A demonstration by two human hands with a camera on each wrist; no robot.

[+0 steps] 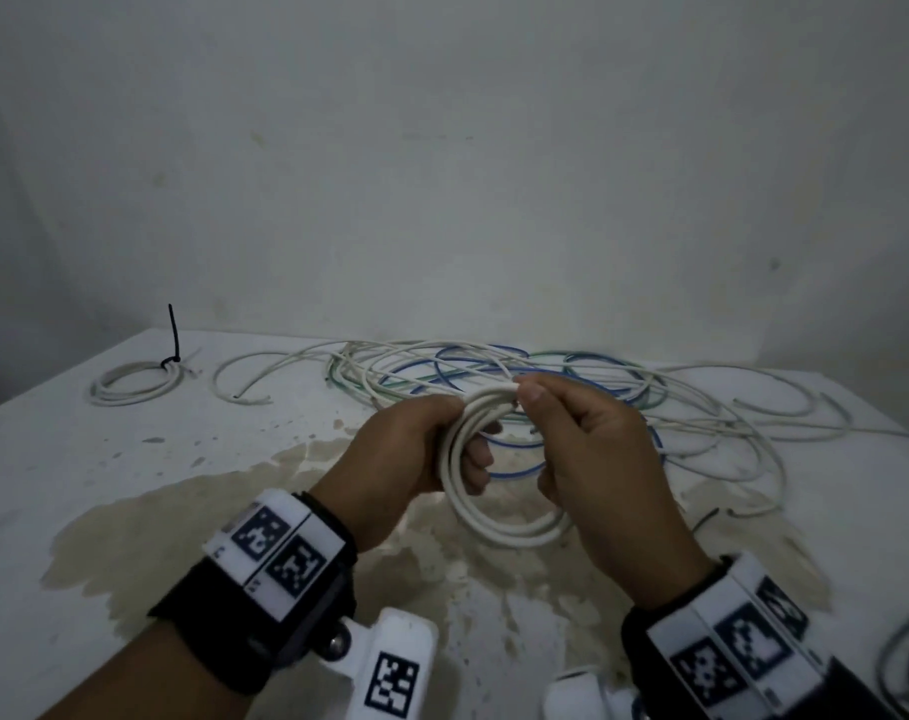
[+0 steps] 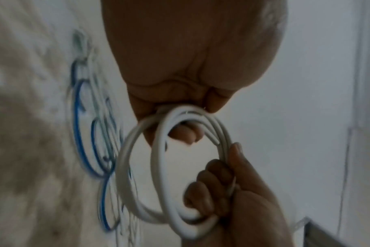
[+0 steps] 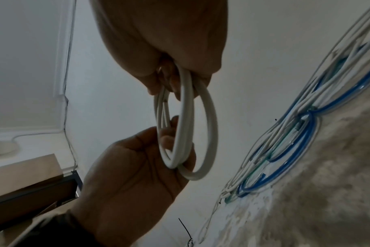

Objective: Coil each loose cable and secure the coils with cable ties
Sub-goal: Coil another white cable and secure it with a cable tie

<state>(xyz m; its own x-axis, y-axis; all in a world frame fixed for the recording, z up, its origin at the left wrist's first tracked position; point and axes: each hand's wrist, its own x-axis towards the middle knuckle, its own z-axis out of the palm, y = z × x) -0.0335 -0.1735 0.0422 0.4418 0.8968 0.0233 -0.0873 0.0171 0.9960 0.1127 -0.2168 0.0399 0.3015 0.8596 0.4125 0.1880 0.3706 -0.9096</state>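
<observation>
Both hands hold a small coil of white cable (image 1: 499, 532) above the table's middle. My left hand (image 1: 457, 433) grips its left side, fingers curled through the loops. My right hand (image 1: 525, 402) pinches the top of the coil between thumb and fingers. The left wrist view shows the coil (image 2: 125, 158) held by my left hand (image 2: 184, 113) above and the right hand (image 2: 211, 200) below. In the right wrist view the coil (image 3: 211, 133) hangs from my right hand (image 3: 180, 78). Behind lies a tangle of loose white, blue and green cables (image 1: 494, 366).
A white coil (image 1: 130, 384) bound with a black cable tie (image 1: 174, 340) lies at the far left of the stained white table (image 1: 130, 485). A short loose white cable (image 1: 244, 376) lies beside it. More cables (image 1: 904, 662) show at the lower right. A wall stands behind.
</observation>
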